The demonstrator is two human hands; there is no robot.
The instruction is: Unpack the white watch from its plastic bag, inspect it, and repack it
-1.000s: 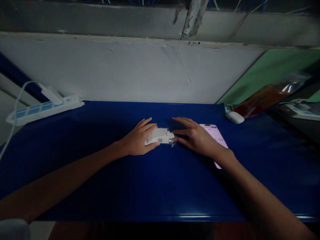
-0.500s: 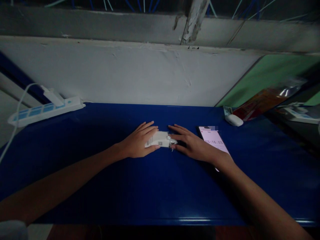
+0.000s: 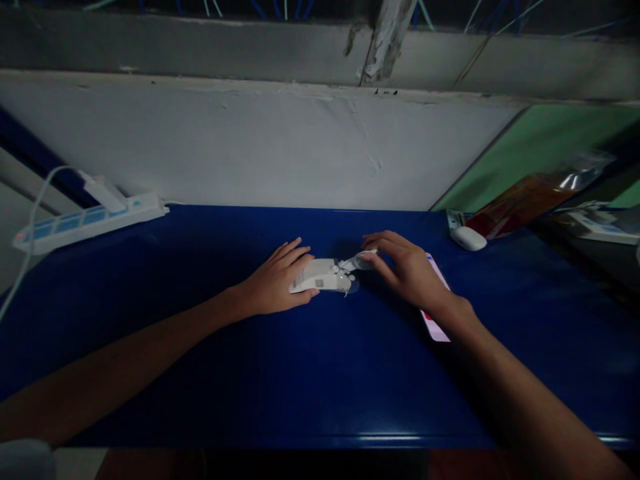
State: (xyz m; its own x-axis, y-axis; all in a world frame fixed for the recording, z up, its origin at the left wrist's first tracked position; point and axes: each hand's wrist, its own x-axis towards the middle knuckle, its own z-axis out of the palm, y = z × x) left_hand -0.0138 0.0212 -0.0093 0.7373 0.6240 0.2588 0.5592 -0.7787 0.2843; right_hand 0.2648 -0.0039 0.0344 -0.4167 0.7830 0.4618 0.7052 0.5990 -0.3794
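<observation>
A flat white packet [image 3: 323, 275] with a printed label and a small square code lies on the blue table. My left hand [image 3: 280, 280] grips its left end, fingers over the upper edge and thumb along the lower edge. Small rounded white pieces and clear plastic show at the packet's right end. From there a pale, partly see-through strip [image 3: 361, 259] slants up to the right. My right hand [image 3: 407, 267] pinches the strip's far end between thumb and fingers, slightly above the table. What the strip is made of, I cannot tell.
A lit phone [image 3: 436, 327] lies partly under my right forearm. A white power strip [image 3: 100, 220] with a plugged-in charger stands at the back left. At the back right are a white mouse-like object [image 3: 469, 238] and a reddish plastic-wrapped package [image 3: 525, 200]. A wall borders the table's far edge.
My right hand has moved up and right from the packet's right end, its fingers now pinched, drawing out the pale strip. It covers more of the phone. My left hand stays on the packet.
</observation>
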